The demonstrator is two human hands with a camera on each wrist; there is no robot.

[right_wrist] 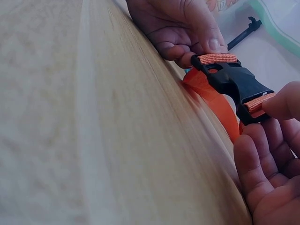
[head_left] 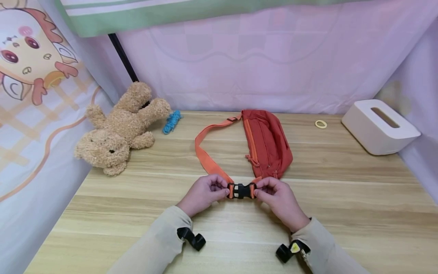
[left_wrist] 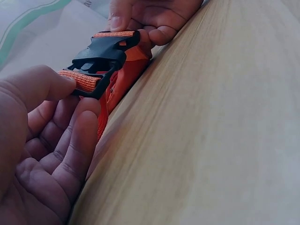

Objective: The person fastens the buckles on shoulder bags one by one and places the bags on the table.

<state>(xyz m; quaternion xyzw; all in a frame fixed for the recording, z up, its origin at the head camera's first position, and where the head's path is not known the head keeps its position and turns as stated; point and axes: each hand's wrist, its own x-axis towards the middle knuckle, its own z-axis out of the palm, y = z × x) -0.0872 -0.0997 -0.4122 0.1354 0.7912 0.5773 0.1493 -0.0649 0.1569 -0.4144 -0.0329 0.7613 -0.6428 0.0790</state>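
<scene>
The wooden table (head_left: 342,198) carried a red waist bag (head_left: 268,142) near its middle, its orange strap (head_left: 205,156) looping toward the front edge. There the black side-release buckle (head_left: 242,190) sat joined, just above the surface. Risk: a fingertip resting against the buckle's side could get nipped, or the halves could spring apart if the side tabs were squeezed. The left hand (head_left: 204,193) pinched the strap end at the buckle, fingers curled. The right hand (head_left: 276,196) pinched the opposite end likewise.
</scene>
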